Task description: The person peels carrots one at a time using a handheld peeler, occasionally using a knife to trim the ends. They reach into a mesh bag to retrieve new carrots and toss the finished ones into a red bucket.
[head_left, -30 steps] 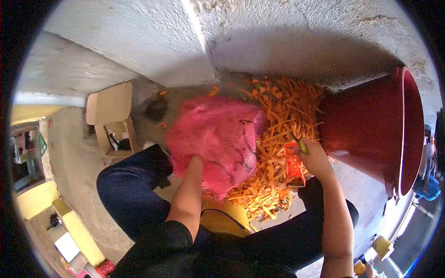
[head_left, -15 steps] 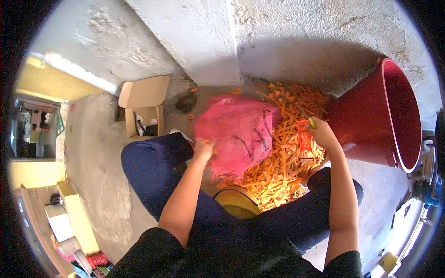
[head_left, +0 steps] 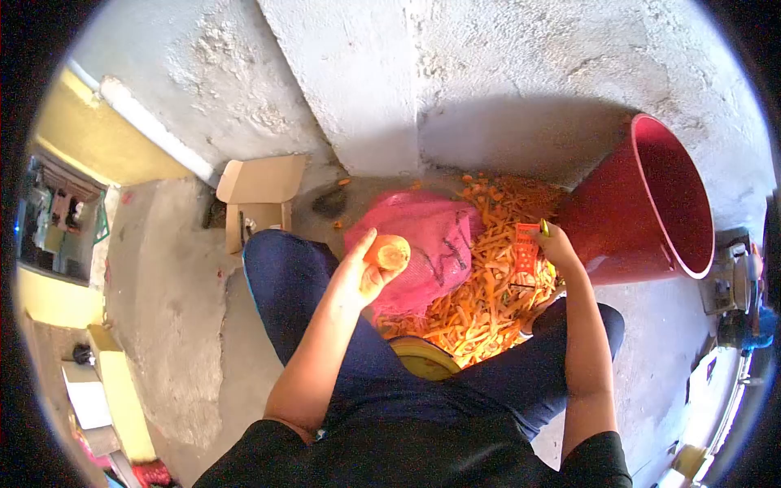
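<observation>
My left hand [head_left: 358, 272] is raised in front of the pink mesh sack [head_left: 443, 268] and grips an orange carrot [head_left: 394, 253], its blunt end facing me. Over the heap of orange peelings [head_left: 480, 313], my right hand [head_left: 556, 246] is closed on what looks like a peeler [head_left: 527, 252], with an orange-red perforated plastic body and a green part at the fingers. Its lower end is hard to make out against the peelings. The sack lies on the floor, and the heap spreads along its right side.
A large dark red tub [head_left: 643, 220] leans on its side at the right. An open cardboard box [head_left: 262, 183] stands near the wall at the left. Between my legs is a yellow round object [head_left: 425, 358]. A rough white wall [head_left: 504, 73] rises behind.
My left hand has come up and back from the sack's left edge, and a carrot now shows in it. The right hand still holds the peeler over the peelings. The view has shifted slightly.
</observation>
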Tool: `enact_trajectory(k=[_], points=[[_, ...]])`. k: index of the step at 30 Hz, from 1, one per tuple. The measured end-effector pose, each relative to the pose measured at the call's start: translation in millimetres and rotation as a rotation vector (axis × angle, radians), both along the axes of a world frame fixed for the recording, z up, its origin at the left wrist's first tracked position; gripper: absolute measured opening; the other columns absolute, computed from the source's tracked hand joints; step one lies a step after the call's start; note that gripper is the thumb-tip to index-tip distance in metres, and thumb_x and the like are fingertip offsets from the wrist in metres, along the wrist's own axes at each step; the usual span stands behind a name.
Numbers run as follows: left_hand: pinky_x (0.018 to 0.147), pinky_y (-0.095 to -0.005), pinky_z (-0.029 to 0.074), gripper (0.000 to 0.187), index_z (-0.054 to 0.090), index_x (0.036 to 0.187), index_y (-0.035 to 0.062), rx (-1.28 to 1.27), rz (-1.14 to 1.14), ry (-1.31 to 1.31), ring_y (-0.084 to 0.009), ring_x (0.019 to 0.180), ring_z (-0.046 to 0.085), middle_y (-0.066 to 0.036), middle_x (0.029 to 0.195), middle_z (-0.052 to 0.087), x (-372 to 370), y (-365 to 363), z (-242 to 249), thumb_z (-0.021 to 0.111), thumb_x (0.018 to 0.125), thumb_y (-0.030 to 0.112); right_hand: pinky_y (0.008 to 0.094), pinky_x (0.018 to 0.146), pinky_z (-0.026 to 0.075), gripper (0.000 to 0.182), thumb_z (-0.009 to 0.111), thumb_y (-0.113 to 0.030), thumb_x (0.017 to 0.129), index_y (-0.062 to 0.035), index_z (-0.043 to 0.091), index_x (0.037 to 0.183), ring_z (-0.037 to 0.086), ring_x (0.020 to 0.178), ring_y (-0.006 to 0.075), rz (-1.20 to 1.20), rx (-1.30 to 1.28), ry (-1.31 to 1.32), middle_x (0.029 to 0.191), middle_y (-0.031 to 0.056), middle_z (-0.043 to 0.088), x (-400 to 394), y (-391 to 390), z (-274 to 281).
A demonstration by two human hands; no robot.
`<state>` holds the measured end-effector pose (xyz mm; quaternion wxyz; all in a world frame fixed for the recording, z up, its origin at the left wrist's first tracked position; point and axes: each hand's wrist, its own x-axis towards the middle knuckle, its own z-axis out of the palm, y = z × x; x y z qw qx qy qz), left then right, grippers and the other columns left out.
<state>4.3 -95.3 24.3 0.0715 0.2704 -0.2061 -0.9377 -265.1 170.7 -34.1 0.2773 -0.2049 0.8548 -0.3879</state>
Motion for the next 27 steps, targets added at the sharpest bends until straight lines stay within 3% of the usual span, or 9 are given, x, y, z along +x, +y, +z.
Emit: enact_trajectory(k=[3, 7, 11, 13, 16, 17, 22, 26, 27], points=[[0.083, -0.0402, 0.043, 0.036, 0.048, 0.1, 0.0, 0.03, -0.026, 0.047, -0.024, 0.093, 0.053, -0.012, 0.099, 0.056, -9, 23, -11, 0.051, 0.081, 0.03, 0.0275, 0.06, 0.041, 0.017, 0.051, -0.016, 0.082, -0.0003, 0.056, 0.088, 0.048, 0.064, 0.0103, -0.023, -0.086, 0.053, 0.074, 0.0005, 0.056, 11, 8, 3], [0.071, -0.0347, 0.046, 0.029, 0.05, 0.096, 0.0087, -0.021, -0.126, 0.067, -0.02, 0.082, 0.054, -0.007, 0.092, 0.057, -11, 40, -24, 0.053, 0.079, 0.032, 0.0254, 0.061, 0.042, 0.018, 0.05, -0.018, 0.084, -0.0016, 0.055, 0.09, 0.05, 0.067, 0.0085, -0.2, -0.317, -0.246, 0.076, 0.0004, 0.056, 47, 6, 40], [0.063, -0.0349, 0.045, 0.032, 0.05, 0.094, 0.0116, 0.091, -0.184, 0.009, -0.0182, 0.076, 0.054, -0.005, 0.086, 0.056, -12, 54, -33, 0.055, 0.077, 0.038, 0.0246, 0.062, 0.044, 0.025, 0.048, -0.024, 0.085, -0.0006, 0.056, 0.09, 0.054, 0.068, 0.0099, -0.325, -0.521, -0.292, 0.077, 0.0027, 0.058, 79, -2, 48], [0.064, -0.0404, 0.047, 0.037, 0.048, 0.096, 0.0104, 0.106, -0.185, 0.012, -0.0215, 0.074, 0.055, -0.008, 0.085, 0.056, -17, 63, -32, 0.055, 0.076, 0.041, 0.025, 0.064, 0.044, 0.024, 0.049, -0.023, 0.084, -0.0013, 0.054, 0.093, 0.054, 0.071, 0.0104, -0.358, -0.464, -0.28, 0.079, 0.0028, 0.058, 87, -6, 37], [0.07, -0.0438, 0.047, 0.039, 0.046, 0.098, 0.0065, 0.257, -0.189, 0.023, -0.0273, 0.078, 0.056, -0.012, 0.088, 0.055, -21, 78, -15, 0.053, 0.078, 0.039, 0.0275, 0.067, 0.046, 0.025, 0.053, -0.022, 0.082, -0.003, 0.051, 0.099, 0.055, 0.073, 0.012, -0.47, -0.644, -0.367, 0.085, 0.0026, 0.056, 108, -24, 43], [0.07, -0.0413, 0.048, 0.039, 0.045, 0.1, 0.0059, 0.251, -0.217, 0.028, -0.026, 0.079, 0.056, -0.011, 0.089, 0.055, -22, 81, -18, 0.054, 0.078, 0.037, 0.0281, 0.066, 0.047, 0.026, 0.053, -0.02, 0.082, -0.0034, 0.05, 0.101, 0.055, 0.074, 0.0134, -0.435, -0.645, -0.531, 0.085, 0.0034, 0.056, 113, -23, 56], [0.068, -0.0326, 0.048, 0.041, 0.045, 0.103, 0.0042, 0.107, -0.307, 0.06, -0.0203, 0.081, 0.055, -0.009, 0.091, 0.054, -23, 90, -31, 0.059, 0.076, 0.031, 0.0267, 0.059, 0.046, 0.021, 0.053, -0.015, 0.081, -0.0015, 0.052, 0.097, 0.055, 0.065, 0.0125, -0.521, -1.003, -0.629, 0.079, 0.0032, 0.057, 126, -47, 80], [0.063, -0.0318, 0.047, 0.036, 0.049, 0.095, 0.0056, 0.068, -0.385, 0.005, -0.0195, 0.073, 0.056, -0.008, 0.083, 0.057, -21, 88, -4, 0.05, 0.081, 0.038, 0.0288, 0.062, 0.048, 0.018, 0.052, -0.011, 0.081, -0.0019, 0.052, 0.096, 0.057, 0.069, 0.0141, -0.467, -1.02, -0.678, 0.082, 0.0041, 0.058, 122, -45, 71], [0.062, -0.031, 0.046, 0.034, 0.05, 0.095, 0.0061, 0.108, -0.387, 0.044, -0.0187, 0.073, 0.056, -0.007, 0.082, 0.057, -23, 86, -7, 0.049, 0.081, 0.038, 0.0276, 0.061, 0.048, 0.023, 0.053, -0.014, 0.081, -0.004, 0.05, 0.102, 0.056, 0.068, 0.0127, -0.474, -0.99, -0.641, 0.081, 0.0028, 0.056, 127, -49, 80]])
